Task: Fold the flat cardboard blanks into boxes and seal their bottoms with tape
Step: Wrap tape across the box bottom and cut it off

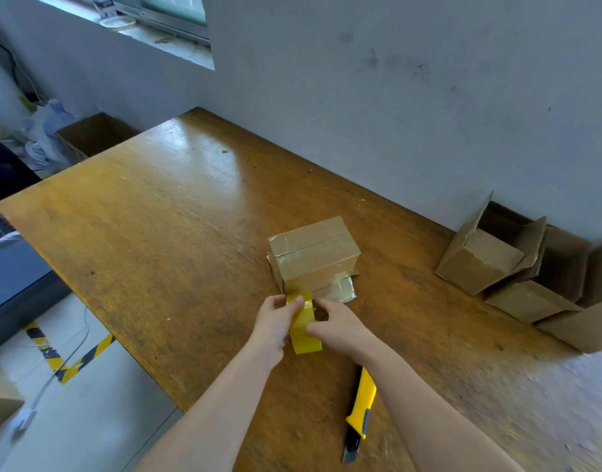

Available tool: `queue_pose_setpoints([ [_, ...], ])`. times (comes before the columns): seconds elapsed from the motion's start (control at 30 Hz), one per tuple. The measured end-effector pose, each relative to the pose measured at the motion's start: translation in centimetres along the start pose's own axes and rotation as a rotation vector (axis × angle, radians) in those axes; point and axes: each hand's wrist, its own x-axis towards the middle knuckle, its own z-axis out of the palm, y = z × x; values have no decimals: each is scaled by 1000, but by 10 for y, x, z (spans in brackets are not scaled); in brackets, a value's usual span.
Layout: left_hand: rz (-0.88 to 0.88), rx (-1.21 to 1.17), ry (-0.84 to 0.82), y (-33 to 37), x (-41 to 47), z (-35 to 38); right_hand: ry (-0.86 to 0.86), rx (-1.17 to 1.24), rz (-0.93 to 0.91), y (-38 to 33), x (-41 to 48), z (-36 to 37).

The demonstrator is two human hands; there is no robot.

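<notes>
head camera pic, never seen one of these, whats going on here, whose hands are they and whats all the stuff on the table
There is no machine here. The single picture comes from a wide-angle camera worn on a person's head, looking forward and down, so the two bare arms entering from the bottom are the wearer's own. The left hand and the right hand together hold a roll of yellow tape just above a wooden table. Right behind the roll sits a small cardboard box with shiny tape along its top seam. A yellow utility knife lies on the table under the right forearm. At the right, against the wall, several open folded boxes are piled up.
</notes>
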Motion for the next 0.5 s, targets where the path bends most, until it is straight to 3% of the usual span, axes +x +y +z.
queue_pose_setpoints([
  [0.1, 11, -31, 41, 5, 2, -1, 95, -360, -68, 12, -11, -16],
  [0.2, 27, -52, 66, 10, 0, -2, -184, -740, -107, 32, -28, -20],
  [0.33, 38, -55, 87, 12, -1, -1, -373, -950, -67, 55, -44, -13],
  [0.5, 56, -67, 108, 14, -3, -2, -283, -1144, -159, 67, -48, -5],
])
